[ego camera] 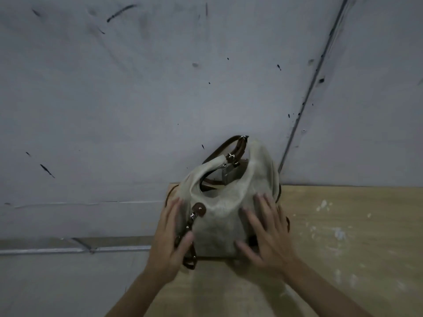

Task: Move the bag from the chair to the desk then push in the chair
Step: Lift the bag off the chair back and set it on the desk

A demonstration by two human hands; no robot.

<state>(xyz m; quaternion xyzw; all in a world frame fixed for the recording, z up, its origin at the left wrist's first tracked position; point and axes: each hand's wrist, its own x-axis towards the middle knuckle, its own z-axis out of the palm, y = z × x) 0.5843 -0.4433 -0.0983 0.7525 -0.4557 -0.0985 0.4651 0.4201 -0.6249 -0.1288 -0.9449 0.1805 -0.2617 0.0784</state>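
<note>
While your arms reach up from the bottom of the frame, your left hand (pixel 170 236) and right hand (pixel 263 229) lie flat with fingers spread on the two sides of the bag (pixel 219 202), cupping rather than clenching it, likely to steady it upright. It sits at the desk's (pixel 332 236) far left corner, against the wall (pixel 137 99). No chair shows; pushing it in remains.

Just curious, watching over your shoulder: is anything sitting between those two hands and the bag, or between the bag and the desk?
Nothing visible. The beige bag already stands on the wooden desk at its left corner, against the grey wall. The left hand and right hand lie open on its sides.
</note>
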